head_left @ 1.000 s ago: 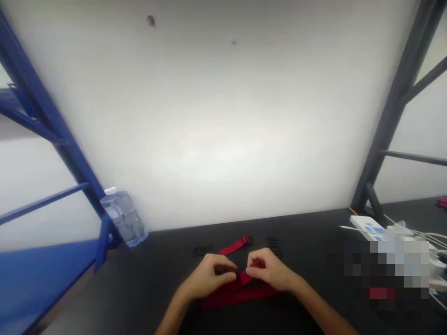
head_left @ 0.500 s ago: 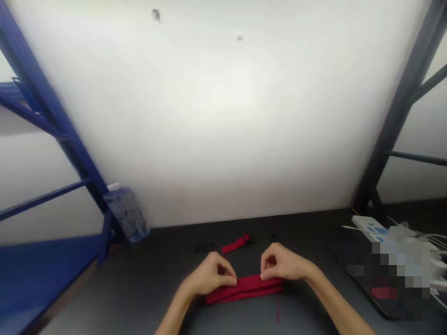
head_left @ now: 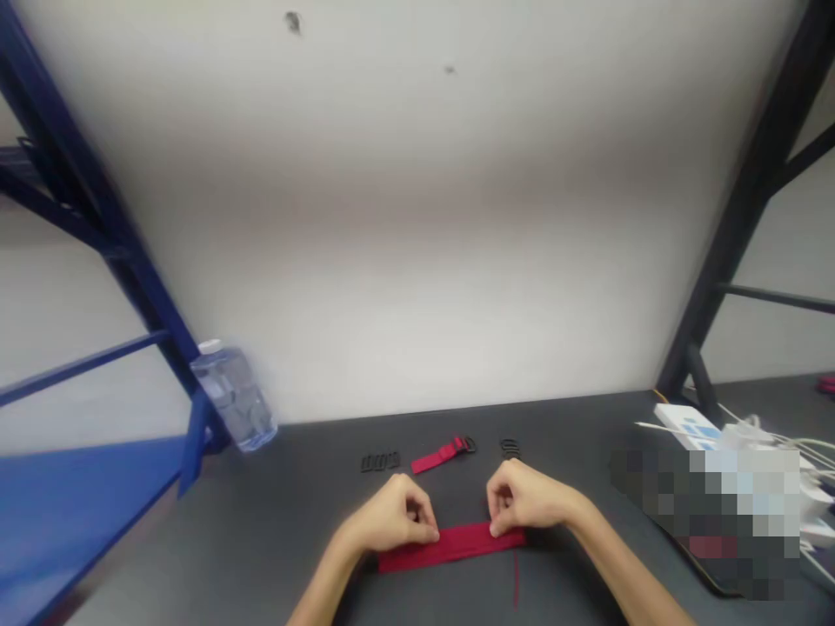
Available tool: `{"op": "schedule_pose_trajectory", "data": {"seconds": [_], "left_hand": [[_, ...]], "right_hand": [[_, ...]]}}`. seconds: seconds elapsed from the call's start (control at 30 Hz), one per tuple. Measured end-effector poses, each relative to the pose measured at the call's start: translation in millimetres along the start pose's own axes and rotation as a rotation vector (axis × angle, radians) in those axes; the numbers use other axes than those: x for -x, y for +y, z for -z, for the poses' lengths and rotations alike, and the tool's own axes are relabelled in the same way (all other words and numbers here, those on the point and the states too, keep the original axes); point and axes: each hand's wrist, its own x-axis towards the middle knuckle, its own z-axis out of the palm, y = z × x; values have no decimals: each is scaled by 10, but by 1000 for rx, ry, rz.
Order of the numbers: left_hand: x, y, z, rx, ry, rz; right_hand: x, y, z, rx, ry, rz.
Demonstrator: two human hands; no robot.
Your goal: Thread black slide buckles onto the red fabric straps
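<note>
A folded red fabric strip [head_left: 450, 549] lies flat on the grey table [head_left: 574, 426], right in front of me. My left hand [head_left: 391, 515] pinches its left part from above, and my right hand [head_left: 525, 499] pinches its right part. A thin red thread [head_left: 516, 578] runs from the strip toward me. Beyond my hands lie a short red strap with a black buckle [head_left: 444, 455], a black plastic slider strip [head_left: 379, 462] and a small stack of black rings [head_left: 510, 449]. Neither hand touches these.
A clear water bottle [head_left: 235, 398] lies against a blue shelf frame [head_left: 150, 322] at the table's far left. A dark upright post [head_left: 737, 235] stands at the right, with a white power strip [head_left: 684, 426] and cables near it. A pixelated patch hides the right side.
The red strip has gone from bunched to a flat, straight band. My hands have moved apart along it, and the head view has shifted slightly.
</note>
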Motion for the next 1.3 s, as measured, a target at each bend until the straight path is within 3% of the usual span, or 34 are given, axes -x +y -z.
{"op": "schedule_pose_trajectory", "data": {"seconds": [0.4, 0.73, 0.93, 1.1, 1.2, 1.3], "left_hand": [[17, 1, -22, -186, -28, -19], [21, -3, -37, -204, -48, -7], [16, -2, -40, -196, -43, -17], [39, 64, -11, -124, -53, -20], [44, 109, -1, -26, -11, -7], [13, 103, -3, 61, 117, 19]], "right_hand": [[86, 20, 136, 228, -72, -42], [184, 36, 204, 322, -122, -98], [197, 15, 206, 423, -67, -53], [194, 57, 220, 315, -81, -58], [140, 65, 180, 237, 12, -68], [5, 37, 76, 299, 295, -52]]}}
